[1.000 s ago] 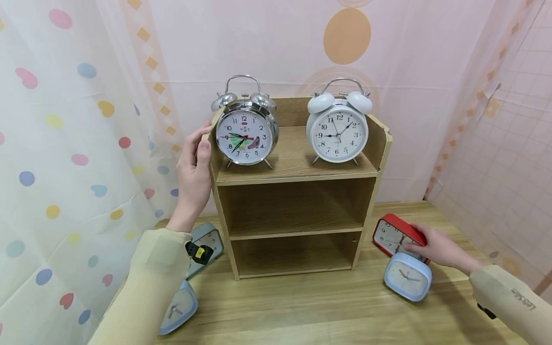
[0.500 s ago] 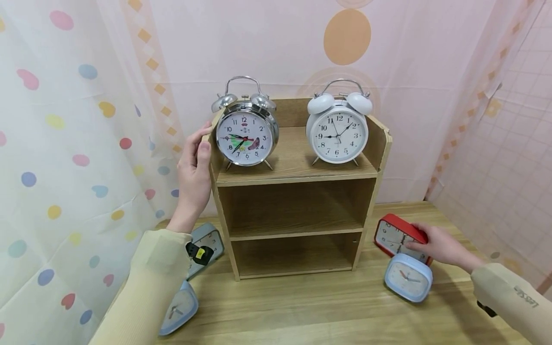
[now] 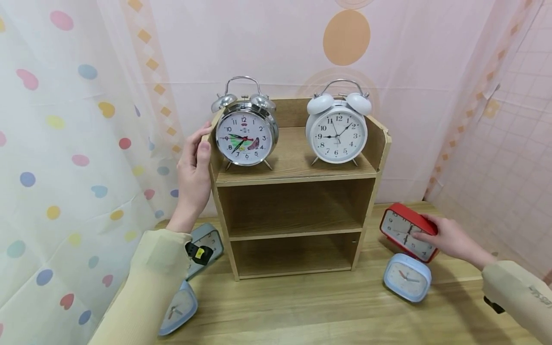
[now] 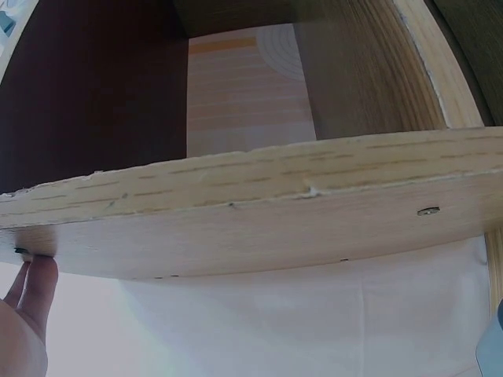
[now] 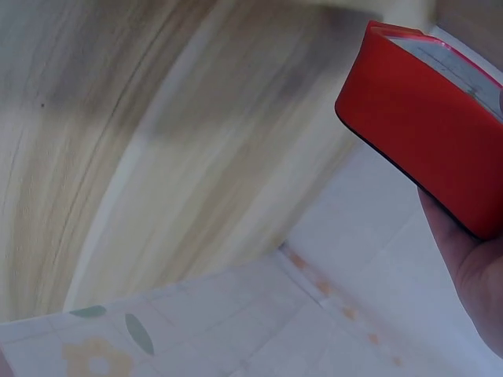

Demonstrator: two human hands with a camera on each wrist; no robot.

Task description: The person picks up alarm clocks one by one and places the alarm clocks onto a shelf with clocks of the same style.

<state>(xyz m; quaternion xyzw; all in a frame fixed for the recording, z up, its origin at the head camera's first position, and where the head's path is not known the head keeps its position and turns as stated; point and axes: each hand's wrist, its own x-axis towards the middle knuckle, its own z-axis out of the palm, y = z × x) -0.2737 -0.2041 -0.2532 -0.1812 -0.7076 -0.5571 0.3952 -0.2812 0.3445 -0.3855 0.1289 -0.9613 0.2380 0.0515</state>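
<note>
Left hand [image 3: 194,177]: raised on an upright forearm, fingers pointed up and away; laid against the outer left side of the wooden shelf [image 3: 297,178], with nothing gripped.
Left fingertips: pressed on the side panel, as shown by the left wrist view.
Right hand [image 3: 453,239]: reached in from the right, forearm angled leftward and far; closed around the right end of the red clock [image 3: 398,227], the thumb laid across its face, the other fingers mostly hidden behind it.
Red clock: held tilted, to the right of the shelf, its right end lower.
Right blue clock [image 3: 407,278]: placed on the table [image 3: 293,306], just nearer than the red clock.
Shelf top: occupied by a silver clock [image 3: 246,136] at left and a white clock [image 3: 338,134] at right, both upright.
Left of shelf: a grey-green clock [image 3: 211,242] and, nearer, a left blue clock [image 3: 183,306], both partly hidden by the left sleeve [image 3: 142,278].
</note>
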